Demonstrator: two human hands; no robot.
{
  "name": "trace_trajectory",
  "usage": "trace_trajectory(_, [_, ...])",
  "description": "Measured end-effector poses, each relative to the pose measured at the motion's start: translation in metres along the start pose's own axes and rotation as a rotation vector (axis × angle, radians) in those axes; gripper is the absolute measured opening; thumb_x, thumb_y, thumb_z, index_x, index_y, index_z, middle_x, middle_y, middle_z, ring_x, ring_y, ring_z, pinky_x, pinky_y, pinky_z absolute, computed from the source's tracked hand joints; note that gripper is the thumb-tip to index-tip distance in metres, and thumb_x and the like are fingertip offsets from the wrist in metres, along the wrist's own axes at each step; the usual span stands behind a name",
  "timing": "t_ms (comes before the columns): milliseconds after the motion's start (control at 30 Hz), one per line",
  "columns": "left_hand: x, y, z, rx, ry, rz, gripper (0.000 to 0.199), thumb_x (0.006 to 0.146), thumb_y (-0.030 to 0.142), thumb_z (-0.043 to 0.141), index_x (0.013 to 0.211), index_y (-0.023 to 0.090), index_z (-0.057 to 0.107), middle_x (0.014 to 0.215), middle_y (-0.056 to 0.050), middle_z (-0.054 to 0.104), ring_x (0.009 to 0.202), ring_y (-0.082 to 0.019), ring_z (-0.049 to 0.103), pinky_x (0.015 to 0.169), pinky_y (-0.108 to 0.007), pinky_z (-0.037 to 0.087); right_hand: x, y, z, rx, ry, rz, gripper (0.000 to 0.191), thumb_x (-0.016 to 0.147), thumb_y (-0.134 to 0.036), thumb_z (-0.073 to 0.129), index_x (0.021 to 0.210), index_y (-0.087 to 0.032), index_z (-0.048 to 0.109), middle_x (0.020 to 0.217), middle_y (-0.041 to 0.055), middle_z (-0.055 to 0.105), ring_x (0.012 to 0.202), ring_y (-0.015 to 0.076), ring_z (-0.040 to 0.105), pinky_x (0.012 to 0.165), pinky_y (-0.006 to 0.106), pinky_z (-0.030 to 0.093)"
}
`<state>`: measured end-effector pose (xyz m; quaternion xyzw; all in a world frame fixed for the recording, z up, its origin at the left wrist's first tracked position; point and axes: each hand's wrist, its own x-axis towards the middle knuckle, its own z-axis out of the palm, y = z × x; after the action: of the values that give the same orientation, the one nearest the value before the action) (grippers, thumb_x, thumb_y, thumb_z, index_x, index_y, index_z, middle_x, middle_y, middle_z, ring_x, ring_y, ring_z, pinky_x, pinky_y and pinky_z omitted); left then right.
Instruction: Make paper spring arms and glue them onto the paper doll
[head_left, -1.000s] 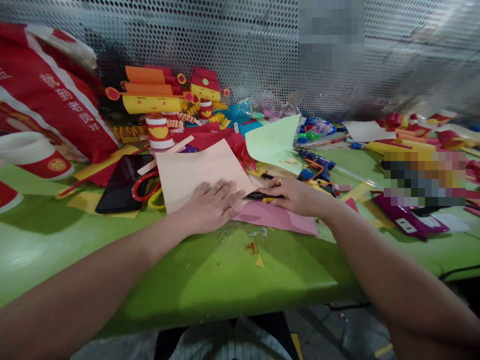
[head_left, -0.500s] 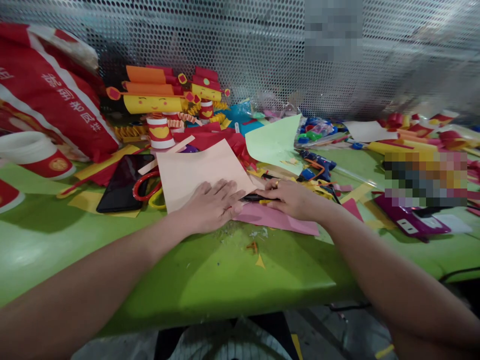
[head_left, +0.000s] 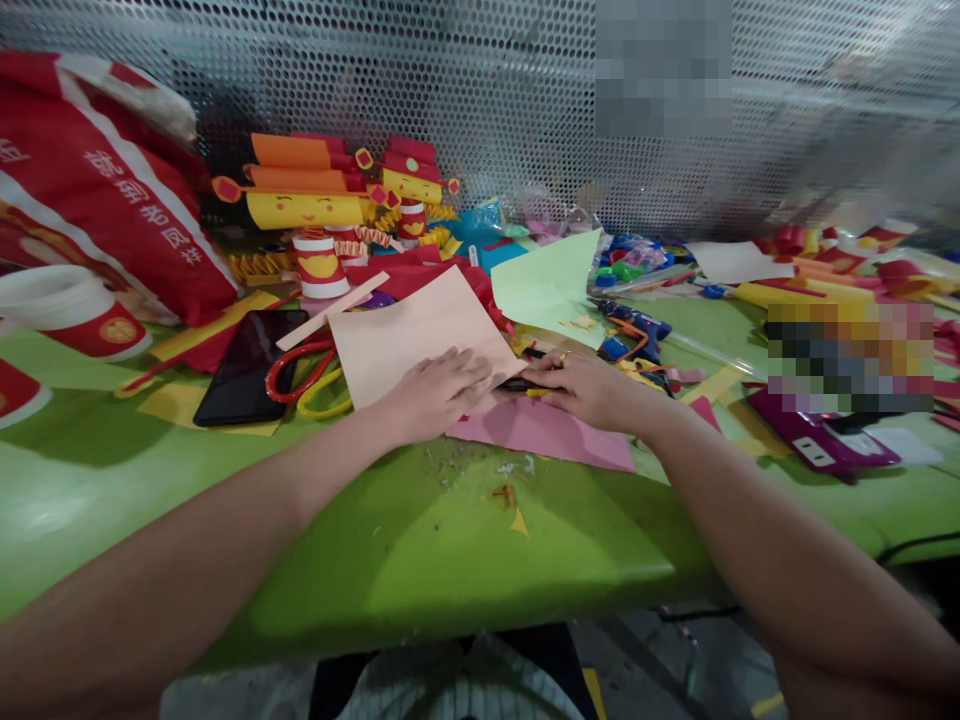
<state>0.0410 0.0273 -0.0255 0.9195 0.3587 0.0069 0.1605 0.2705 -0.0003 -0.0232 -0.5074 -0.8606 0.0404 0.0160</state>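
My left hand (head_left: 442, 392) lies flat, fingers stretched, on a sheet of peach paper (head_left: 405, 325). The fingers of my right hand (head_left: 589, 390), one wearing a ring, are closed at the sheet's right corner. A slim dark object (head_left: 516, 385) with a bit of yellow shows at these fingertips; its kind is mostly hidden. Under both hands rests a pink sheet (head_left: 555, 435). Left of the peach paper are red loop handles (head_left: 281, 372) and yellow loop handles (head_left: 319, 395), apparently of scissors, their blades covered.
A phone (head_left: 247, 365), a white-and-red paper cup (head_left: 82, 310) and a red bag (head_left: 112, 190) stand left. Behind are paper figures (head_left: 304, 208) and a pale green sheet (head_left: 551, 280). A glue gun (head_left: 637, 325) and a purple power strip (head_left: 817, 430) lie right.
The peach paper has slid slightly right and turned, showing more of the yellow loops. Both hands have moved a little to the right, the left also slightly farther from me.
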Motion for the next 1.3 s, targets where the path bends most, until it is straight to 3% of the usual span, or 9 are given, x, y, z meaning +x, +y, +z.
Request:
trace_trajectory(100, [-0.004,-0.014,-0.008,-0.014,0.000,0.014,0.044,0.093,0.037,0.023,0.132,0.033,0.042,0.147,0.005,0.026,0.136,-0.017,0.019,0.107,-0.035,0.022,0.000,0.002,-0.001,0.022,-0.015,0.002,0.038,0.082,-0.021,0.050,0.118,-0.021,0.060,0.118,0.0101,0.059,0.104,0.0256,0.054,0.089,0.042,0.042])
trace_trajectory(233, [-0.013,-0.029,-0.011,0.099,-0.089,0.035,0.037,0.091,0.034,0.034,0.122,0.035,0.052,0.146,0.005,0.029,0.136,-0.020,0.020,0.108,-0.040,0.018,-0.001,0.003,0.000,0.061,-0.007,0.010,0.039,0.082,-0.021,0.049,0.120,-0.021,0.058,0.119,0.0108,0.058,0.106,0.0255,0.052,0.090,0.042,0.041])
trace_trajectory(600, [-0.016,-0.019,-0.004,0.154,-0.097,-0.027,0.047,0.091,0.024,0.024,0.135,0.037,0.034,0.147,0.007,0.024,0.137,-0.019,0.016,0.107,-0.046,0.015,0.003,-0.009,-0.002,0.059,-0.003,-0.012,0.039,0.082,-0.019,0.050,0.120,-0.025,0.058,0.119,0.0085,0.059,0.107,0.0264,0.053,0.092,0.045,0.042])
trace_trajectory(933, [-0.016,-0.019,-0.004,0.178,-0.117,-0.031,0.047,0.092,0.025,0.021,0.136,0.037,0.033,0.148,0.007,0.021,0.138,-0.019,0.014,0.107,-0.045,0.013,-0.004,-0.005,-0.006,0.091,-0.070,-0.063,0.039,0.084,-0.017,0.045,0.121,-0.022,0.057,0.127,0.0061,0.055,0.111,0.0230,0.051,0.095,0.040,0.041])
trace_trajectory(1100, [-0.014,-0.017,-0.003,0.147,-0.096,-0.043,0.046,0.093,0.030,0.017,0.136,0.037,0.033,0.148,0.006,0.023,0.137,-0.020,0.015,0.106,-0.047,0.014,-0.002,-0.005,-0.001,0.054,-0.017,-0.072,0.040,0.085,-0.020,0.045,0.123,-0.022,0.055,0.121,0.0076,0.059,0.106,0.0241,0.054,0.088,0.040,0.044])
trace_trajectory(1300, [-0.007,-0.013,0.001,0.124,-0.070,-0.067,0.046,0.093,0.037,0.015,0.135,0.038,0.034,0.148,0.004,0.024,0.137,-0.023,0.016,0.105,-0.049,0.015,0.003,-0.014,-0.001,0.033,-0.011,-0.064,0.040,0.082,-0.014,0.046,0.120,-0.018,0.057,0.123,0.0072,0.058,0.106,0.0225,0.053,0.092,0.040,0.041])
